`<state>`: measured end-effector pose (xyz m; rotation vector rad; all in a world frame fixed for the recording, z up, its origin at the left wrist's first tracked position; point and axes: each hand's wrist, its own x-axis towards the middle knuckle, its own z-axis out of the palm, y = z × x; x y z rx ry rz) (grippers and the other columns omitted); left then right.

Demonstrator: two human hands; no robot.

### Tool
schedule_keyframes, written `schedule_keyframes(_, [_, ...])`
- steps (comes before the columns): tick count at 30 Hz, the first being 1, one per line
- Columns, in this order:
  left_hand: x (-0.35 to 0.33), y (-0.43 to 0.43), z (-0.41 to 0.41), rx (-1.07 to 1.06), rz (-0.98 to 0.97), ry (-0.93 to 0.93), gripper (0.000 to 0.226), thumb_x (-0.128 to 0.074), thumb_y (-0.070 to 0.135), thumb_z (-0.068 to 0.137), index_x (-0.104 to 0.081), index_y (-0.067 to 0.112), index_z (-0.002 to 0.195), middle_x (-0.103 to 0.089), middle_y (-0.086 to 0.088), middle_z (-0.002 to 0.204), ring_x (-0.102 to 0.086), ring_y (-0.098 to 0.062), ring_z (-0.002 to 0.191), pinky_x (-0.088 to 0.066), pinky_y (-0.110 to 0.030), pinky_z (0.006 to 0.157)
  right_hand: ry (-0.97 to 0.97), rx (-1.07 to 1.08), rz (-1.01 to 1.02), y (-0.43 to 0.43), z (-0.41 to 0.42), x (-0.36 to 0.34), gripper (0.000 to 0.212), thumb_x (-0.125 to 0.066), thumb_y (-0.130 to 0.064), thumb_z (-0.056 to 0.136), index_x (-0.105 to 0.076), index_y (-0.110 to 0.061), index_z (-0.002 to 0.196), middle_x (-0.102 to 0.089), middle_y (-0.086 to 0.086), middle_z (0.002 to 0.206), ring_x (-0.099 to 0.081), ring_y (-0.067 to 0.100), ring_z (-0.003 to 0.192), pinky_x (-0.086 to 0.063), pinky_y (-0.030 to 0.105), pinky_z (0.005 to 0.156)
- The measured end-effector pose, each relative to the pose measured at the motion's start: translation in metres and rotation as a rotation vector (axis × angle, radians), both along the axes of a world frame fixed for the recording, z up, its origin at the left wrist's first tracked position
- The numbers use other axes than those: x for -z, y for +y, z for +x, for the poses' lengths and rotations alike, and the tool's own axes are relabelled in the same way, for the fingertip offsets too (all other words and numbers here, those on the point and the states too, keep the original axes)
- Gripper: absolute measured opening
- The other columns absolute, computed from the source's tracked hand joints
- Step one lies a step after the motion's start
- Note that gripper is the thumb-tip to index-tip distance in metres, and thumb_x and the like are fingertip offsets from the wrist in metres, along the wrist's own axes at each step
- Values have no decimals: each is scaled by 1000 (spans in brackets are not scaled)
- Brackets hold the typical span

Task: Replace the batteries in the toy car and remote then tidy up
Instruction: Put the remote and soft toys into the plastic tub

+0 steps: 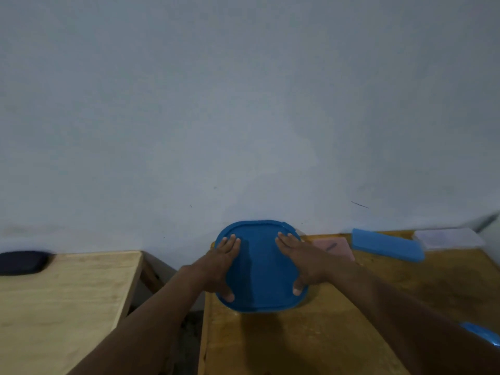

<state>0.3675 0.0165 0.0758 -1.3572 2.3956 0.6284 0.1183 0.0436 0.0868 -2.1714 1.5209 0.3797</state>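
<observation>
A blue rounded-square lid [261, 266] covers a container at the far left end of the brown wooden table [311, 334], close to the wall. Both my hands lie flat on this lid. My left hand [221, 266] rests on its left side with the thumb at the near left corner. My right hand [300, 262] rests on its right side with the thumb at the near right corner. The fingers of both hands are spread and point toward the wall. The container under the lid is hidden. No toy car, remote or batteries are visible.
A pink flat item [334, 247] lies right of the lid. Further right are a blue rectangular box [387, 244] and a clear plastic box [449, 238]. A blue object [481, 336] shows at the right edge. A lighter table [67, 301] on the left holds a dark pouch [21, 262].
</observation>
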Motion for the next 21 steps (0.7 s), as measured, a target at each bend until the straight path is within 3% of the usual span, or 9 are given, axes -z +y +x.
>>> schedule_keyframes(11, [2,-22,-13,93,124,-132,140,-86,35,66,23,8,148,35,-8,154,18,-25,147,-9,-38,122,92,-112,145,-35,-1,10,137,-82,-51,65,18,-12,150,28,3,156,15,20,147,2,37,121])
schedule_keyframes(21, [13,-30,-17,143,189,-177,146,-88,41,61,25,3,146,38,-12,151,21,-29,146,-10,-40,123,78,-133,196,-41,-4,20,141,-83,-52,61,21,-12,149,32,2,154,22,19,145,8,38,120])
